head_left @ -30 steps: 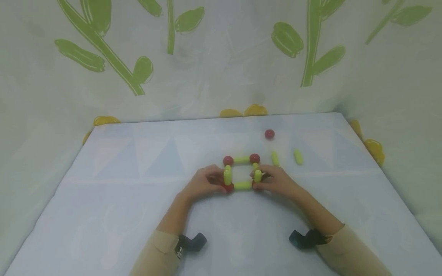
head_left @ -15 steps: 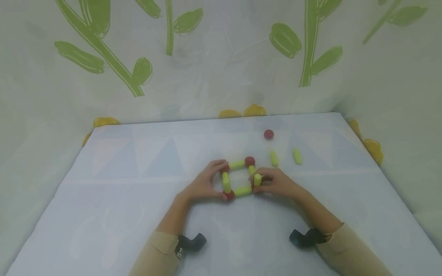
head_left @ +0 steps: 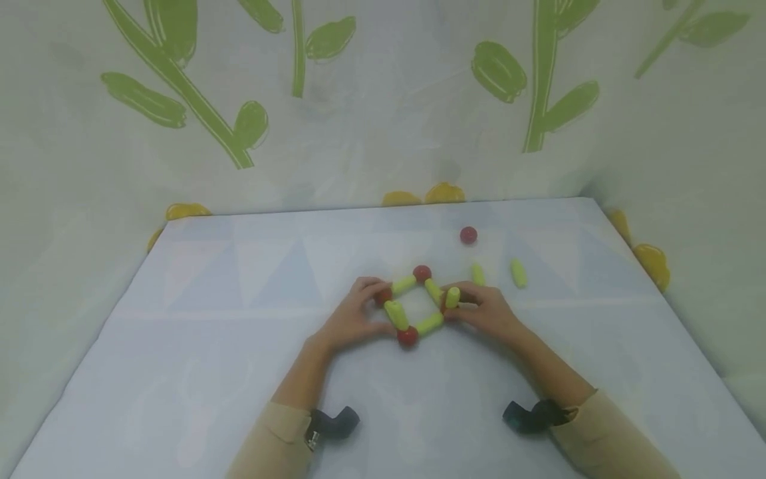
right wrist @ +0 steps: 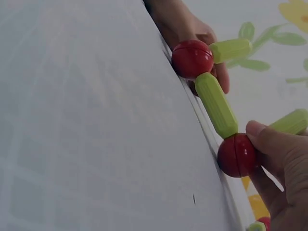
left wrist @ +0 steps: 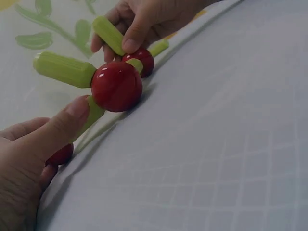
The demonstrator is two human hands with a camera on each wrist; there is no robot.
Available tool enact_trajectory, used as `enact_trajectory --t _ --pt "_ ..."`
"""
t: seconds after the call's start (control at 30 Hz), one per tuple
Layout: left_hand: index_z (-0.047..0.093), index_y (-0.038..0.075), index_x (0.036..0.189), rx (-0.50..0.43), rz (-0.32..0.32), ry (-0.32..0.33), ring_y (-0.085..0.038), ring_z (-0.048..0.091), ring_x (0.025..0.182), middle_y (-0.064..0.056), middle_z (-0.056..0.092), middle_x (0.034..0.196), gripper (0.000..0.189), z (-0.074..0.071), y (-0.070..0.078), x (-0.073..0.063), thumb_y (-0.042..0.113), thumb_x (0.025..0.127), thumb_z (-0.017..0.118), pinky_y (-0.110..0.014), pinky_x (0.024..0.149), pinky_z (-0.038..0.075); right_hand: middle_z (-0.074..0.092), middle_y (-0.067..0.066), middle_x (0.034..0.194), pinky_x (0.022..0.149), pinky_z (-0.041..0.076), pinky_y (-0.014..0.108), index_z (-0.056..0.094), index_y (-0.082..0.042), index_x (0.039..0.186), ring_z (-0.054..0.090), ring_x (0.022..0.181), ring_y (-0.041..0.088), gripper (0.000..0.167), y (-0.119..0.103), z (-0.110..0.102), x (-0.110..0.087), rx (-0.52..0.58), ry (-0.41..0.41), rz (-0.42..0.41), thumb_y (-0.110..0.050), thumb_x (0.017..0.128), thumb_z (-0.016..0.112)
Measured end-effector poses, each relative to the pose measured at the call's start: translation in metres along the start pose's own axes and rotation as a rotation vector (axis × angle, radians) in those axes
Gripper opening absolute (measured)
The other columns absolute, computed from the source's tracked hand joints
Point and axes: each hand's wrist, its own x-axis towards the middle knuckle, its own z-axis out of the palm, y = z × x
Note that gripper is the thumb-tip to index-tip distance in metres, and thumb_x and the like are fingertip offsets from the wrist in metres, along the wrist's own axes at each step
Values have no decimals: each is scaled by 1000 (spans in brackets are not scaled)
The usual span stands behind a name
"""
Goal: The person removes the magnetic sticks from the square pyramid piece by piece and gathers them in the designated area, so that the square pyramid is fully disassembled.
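A square [head_left: 429, 324] built of lime-green rods and red balls lies between both hands. A green rod [head_left: 397, 315] stands up from its near ball [head_left: 407, 336], and another upright rod [head_left: 453, 297] rises at the right corner. My left hand [head_left: 353, 313] grips the left side, fingers at the left ball [head_left: 383, 296] and thumb toward the near one. In the left wrist view its thumb lies against a side rod [left wrist: 92, 117]. My right hand [head_left: 487, 311] pinches the right corner; its red ball [right wrist: 237, 155] shows beside the thumb in the right wrist view.
Beyond the right hand, two loose green rods [head_left: 518, 273] lie on the pale patterned table [head_left: 239, 372]. A single red ball [head_left: 469, 235] sits farther back. A white cloth wall [head_left: 383, 133] with painted leaves rises behind the table.
The square has turned counterclockwise, its far corner shifting left and its near corner right. My left hand has spread from the near left ball along the left side. The right hand keeps its corner.
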Motion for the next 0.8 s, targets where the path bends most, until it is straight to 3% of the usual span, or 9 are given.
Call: enact_trajectory --t 0.17,0.33,0.57,0.67,0.8 --pt "59 21 125 -25 45 40 -11 52 116 8 55 122 52 0 -2 2 22 77 78 -32 101 44 70 4 107 92 51 40 68 -11 111 62 109 24 34 2 0 -1 16 73 56 -14 78 77" --pt "62 20 121 -74 61 39 -11 54 112 8 57 117 45 3 -1 3 18 78 76 -32 98 47 71 3 105 89 53 32 69 -11 107 64 104 20 30 4 -3 -2 24 154 100 -13 79 76" --pt "63 20 119 -103 74 32 -10 54 111 8 57 115 43 5 -5 4 16 78 76 -31 97 47 61 9 119 81 52 17 46 -8 132 64 96 22 57 5 -13 0 77 197 115 -13 82 74" --pt "63 19 119 -92 95 37 -10 54 110 8 58 115 43 6 -6 4 17 78 76 -31 96 48 57 10 119 77 52 14 45 -6 131 63 88 14 59 6 -19 1 104 231 107 -10 81 74" --pt "63 19 118 -84 118 55 -10 55 109 8 58 114 43 5 -6 3 16 78 77 -30 96 48 51 14 125 76 53 16 44 -2 132 63 87 2 60 8 -28 4 223 215 92 -7 80 74"
